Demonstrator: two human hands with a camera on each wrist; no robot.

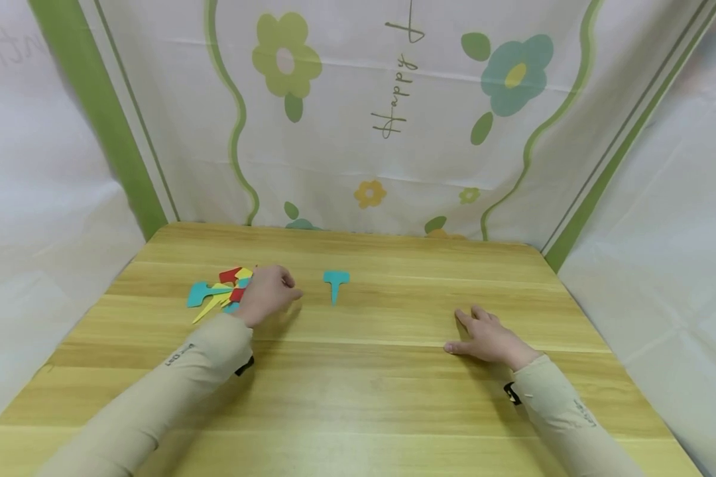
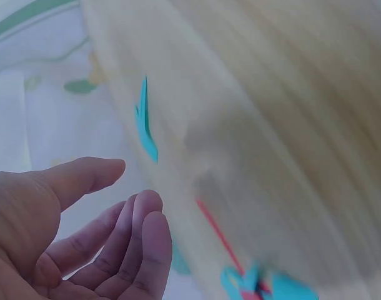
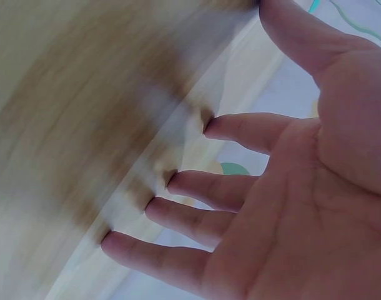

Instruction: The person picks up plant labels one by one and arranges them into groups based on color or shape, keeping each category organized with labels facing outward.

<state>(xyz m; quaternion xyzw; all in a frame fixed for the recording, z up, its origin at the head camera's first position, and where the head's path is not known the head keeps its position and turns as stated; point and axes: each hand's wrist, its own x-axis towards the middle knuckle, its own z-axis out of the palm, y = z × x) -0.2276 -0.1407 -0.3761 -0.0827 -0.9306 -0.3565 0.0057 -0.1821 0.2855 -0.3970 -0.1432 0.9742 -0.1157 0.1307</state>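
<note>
A blue T-shaped plant label (image 1: 335, 283) lies alone near the middle of the wooden table. To its left, my left hand (image 1: 267, 291) hovers with loosely bent fingers and nothing between them, as the left wrist view (image 2: 84, 237) also shows. Partly behind that hand is a loose pile of plant labels (image 1: 205, 295) in blue, yellow and red. On the right side, my right hand (image 1: 488, 338) rests with its fingertips (image 3: 118, 242) on the tabletop, fingers spread and holding nothing.
The wooden table (image 1: 358, 397) has its far edge against a white cloth (image 1: 346, 146) printed with flowers. More white cloth (image 1: 656, 278) hangs along the right side, and the left side is likewise draped.
</note>
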